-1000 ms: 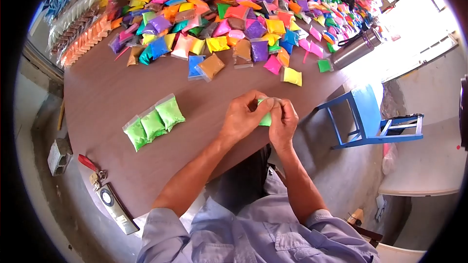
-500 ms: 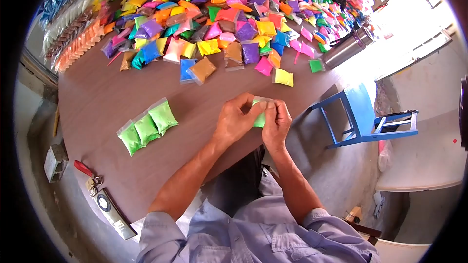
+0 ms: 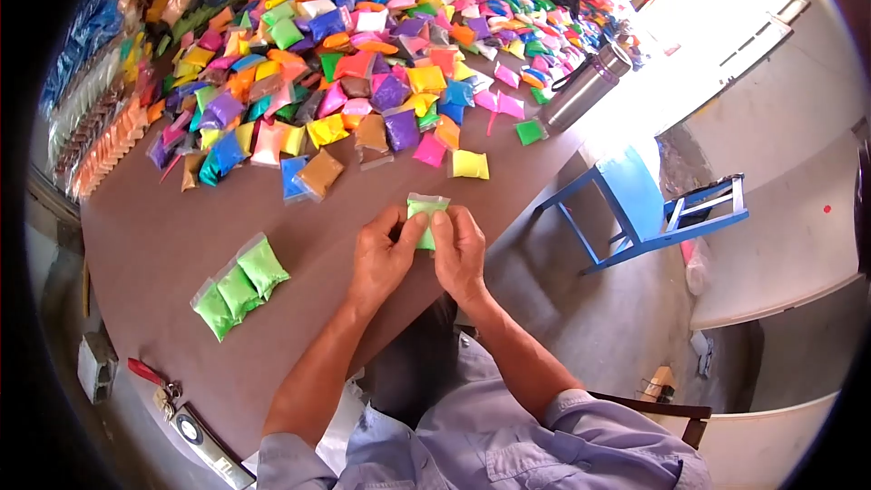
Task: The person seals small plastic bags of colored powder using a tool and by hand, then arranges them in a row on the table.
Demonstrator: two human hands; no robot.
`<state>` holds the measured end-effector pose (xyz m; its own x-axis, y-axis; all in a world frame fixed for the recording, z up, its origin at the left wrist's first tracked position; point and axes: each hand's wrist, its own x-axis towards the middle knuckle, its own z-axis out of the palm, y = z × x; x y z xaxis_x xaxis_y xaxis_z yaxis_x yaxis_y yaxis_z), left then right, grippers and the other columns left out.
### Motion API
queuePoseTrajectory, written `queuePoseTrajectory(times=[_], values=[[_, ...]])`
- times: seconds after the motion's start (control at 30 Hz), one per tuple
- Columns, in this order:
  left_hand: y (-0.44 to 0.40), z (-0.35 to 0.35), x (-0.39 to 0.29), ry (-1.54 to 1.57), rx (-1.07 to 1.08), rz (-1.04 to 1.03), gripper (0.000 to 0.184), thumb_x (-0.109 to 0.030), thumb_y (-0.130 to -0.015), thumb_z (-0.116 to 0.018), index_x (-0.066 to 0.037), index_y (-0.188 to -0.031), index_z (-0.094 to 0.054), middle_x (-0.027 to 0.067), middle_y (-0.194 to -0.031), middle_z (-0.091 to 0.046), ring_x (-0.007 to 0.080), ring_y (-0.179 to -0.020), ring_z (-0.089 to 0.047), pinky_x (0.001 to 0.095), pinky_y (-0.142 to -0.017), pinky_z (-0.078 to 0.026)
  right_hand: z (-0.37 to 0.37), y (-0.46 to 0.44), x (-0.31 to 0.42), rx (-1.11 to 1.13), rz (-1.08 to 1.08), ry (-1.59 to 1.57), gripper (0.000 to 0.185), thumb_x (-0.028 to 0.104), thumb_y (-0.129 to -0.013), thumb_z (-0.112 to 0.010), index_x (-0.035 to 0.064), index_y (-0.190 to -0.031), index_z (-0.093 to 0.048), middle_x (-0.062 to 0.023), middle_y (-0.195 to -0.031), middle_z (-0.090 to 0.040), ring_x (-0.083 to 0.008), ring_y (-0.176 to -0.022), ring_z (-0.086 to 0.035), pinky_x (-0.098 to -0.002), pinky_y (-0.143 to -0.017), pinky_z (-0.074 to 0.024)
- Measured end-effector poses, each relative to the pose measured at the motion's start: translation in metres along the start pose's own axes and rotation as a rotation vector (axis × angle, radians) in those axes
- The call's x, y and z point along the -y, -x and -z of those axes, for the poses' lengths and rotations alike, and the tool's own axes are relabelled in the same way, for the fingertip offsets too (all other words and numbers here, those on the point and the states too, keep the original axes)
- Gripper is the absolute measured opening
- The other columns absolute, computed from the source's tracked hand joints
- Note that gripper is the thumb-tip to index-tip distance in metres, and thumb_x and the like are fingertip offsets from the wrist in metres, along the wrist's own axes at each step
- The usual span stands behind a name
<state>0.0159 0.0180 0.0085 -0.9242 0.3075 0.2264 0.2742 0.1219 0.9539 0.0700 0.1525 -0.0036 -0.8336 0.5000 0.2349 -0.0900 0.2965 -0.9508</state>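
Between both hands, above the near edge of the brown table (image 3: 318,308), is a small green packet (image 3: 425,207) in a clear bag. My left hand (image 3: 385,254) pinches its left side with thumb and fingers. On the other side my right hand (image 3: 458,249) grips it, thumb pressed on the front. The packet's clear top strip shows above my thumbs; the fingers behind it are hidden. To the left, three similar green packets (image 3: 239,292) lie overlapping in a row.
A big heap of colourful packets (image 3: 390,91) covers the far table. A steel flask (image 3: 585,86) lies at the heap's right. Keys (image 3: 167,396) and a silver device (image 3: 204,443) rest at the lower left edge. Beyond the right edge stands a blue chair (image 3: 635,204).
The view has shifted, so the table things sit further left and mostly lower. My hands have turned the green packet more upright, and its clear top strip now shows.
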Motion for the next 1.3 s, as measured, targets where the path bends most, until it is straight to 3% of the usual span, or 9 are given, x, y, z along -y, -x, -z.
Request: queuePoseTrajectory(times=[0.1,0.27,0.33,0.73,0.77,0.83,0.97,1.17,1.3], values=[[0.003,-0.009,-0.007,0.242,0.019,0.037,0.021,-0.018,-0.101,-0.070,0.003,-0.100,-0.068,0.0017,-0.075,-0.062,0.0073,-0.070,-0.053,0.0286,-0.061,-0.046,-0.001,-0.001,0.000,-0.056,0.056,0.029,0.030,0.027,-0.107,-0.061,-0.0026,-0.105,-0.064,-0.0091,-0.085,-0.068,-0.0129,-0.075,-0.058,-0.0320,-0.068,-0.0498],[0.003,-0.001,-0.011,0.174,0.077,0.072,0.021,-0.016,-0.100,-0.070,0.004,-0.107,-0.068,0.0059,-0.081,-0.069,0.0079,-0.073,-0.061,0.0273,-0.064,-0.050,-0.004,-0.001,-0.001,-0.095,0.107,0.020,0.031,0.028,-0.107,-0.061,-0.0028,-0.105,-0.064,-0.0106,-0.086,-0.069,-0.0152,-0.077,-0.060,-0.0339,-0.072,-0.0511],[0.002,0.000,-0.011,0.106,0.084,0.094,0.021,-0.015,-0.100,-0.070,0.004,-0.108,-0.069,0.0085,-0.081,-0.072,0.0086,-0.073,-0.064,0.0279,-0.065,-0.052,-0.002,-0.001,0.000,-0.037,0.098,0.052,0.026,0.025,-0.109,-0.057,-0.0002,-0.107,-0.064,-0.0020,-0.090,-0.065,-0.0067,-0.080,-0.055,-0.0264,-0.068,-0.0493],[0.004,-0.005,-0.007,0.292,0.073,0.148,0.022,-0.018,-0.102,-0.070,0.003,-0.109,-0.070,0.0062,-0.088,-0.073,0.0079,-0.079,-0.064,0.0268,-0.071,-0.053,-0.001,0.002,-0.014,-0.057,0.107,-0.072,0.021,0.020,-0.106,-0.063,0.0000,-0.114,-0.064,-0.0003,-0.095,-0.066,-0.0035,-0.074,-0.056,-0.0212,-0.059,-0.0474],[0.004,-0.008,-0.001,0.309,0.064,0.126,0.022,-0.020,-0.103,-0.068,0.002,-0.106,-0.069,0.0027,-0.084,-0.068,0.0066,-0.073,-0.060,0.0252,-0.064,-0.049,0.000,0.003,-0.014,-0.059,0.107,-0.072,0.021,0.020,-0.106,-0.063,0.0000,-0.114,-0.064,-0.0003,-0.095,-0.066,-0.0035,-0.074,-0.056,-0.0212,-0.059,-0.0474],[0.002,-0.006,0.003,0.327,0.055,0.103,0.023,-0.022,-0.105,-0.067,0.001,-0.104,-0.069,-0.0009,-0.081,-0.064,0.0052,-0.068,-0.055,0.0236,-0.058,-0.045,0.003,0.005,-0.012,0.012,0.078,-0.048,0.021,0.020,-0.106,-0.063,0.0006,-0.114,-0.064,0.0010,-0.090,-0.064,-0.0030,-0.071,-0.054,-0.0209,-0.057,-0.0444],[0.001,-0.001,0.003,0.238,0.079,0.151,0.020,-0.018,-0.102,-0.069,0.002,-0.101,-0.069,0.0007,-0.083,-0.067,0.0056,-0.076,-0.057,0.0262,-0.066,-0.048,0.002,0.002,-0.005,0.025,0.016,-0.035,0.024,0.024,-0.106,-0.063,0.0003,-0.112,-0.065,-0.0003,-0.090,-0.063,-0.0053,-0.080,-0.053,-0.0240,-0.068,-0.0456],[0.004,-0.005,-0.007,0.252,0.090,0.133,0.022,-0.019,-0.102,-0.071,0.003,-0.102,-0.069,-0.0001,-0.084,-0.067,0.0055,-0.076,-0.057,0.0256,-0.066,-0.049,0.003,0.000,-0.006,-0.014,-0.009,-0.137,0.022,0.021,-0.105,-0.063,-0.0012,-0.106,-0.064,0.0015,-0.080,-0.057,-0.0044,-0.073,-0.048,-0.0250,-0.062,-0.0418],[0.002,-0.006,-0.002,0.306,0.061,0.121,0.024,-0.020,-0.101,-0.072,0.003,-0.105,-0.070,-0.0002,-0.084,-0.067,0.0053,-0.076,-0.057,0.0253,-0.067,-0.049,0.002,0.003,-0.005,-0.011,0.134,-0.028,0.019,0.018,-0.104,-0.064,-0.0006,-0.102,-0.063,0.0017,-0.076,-0.054,-0.0045,-0.069,-0.046,-0.0249,-0.059,-0.0403]])
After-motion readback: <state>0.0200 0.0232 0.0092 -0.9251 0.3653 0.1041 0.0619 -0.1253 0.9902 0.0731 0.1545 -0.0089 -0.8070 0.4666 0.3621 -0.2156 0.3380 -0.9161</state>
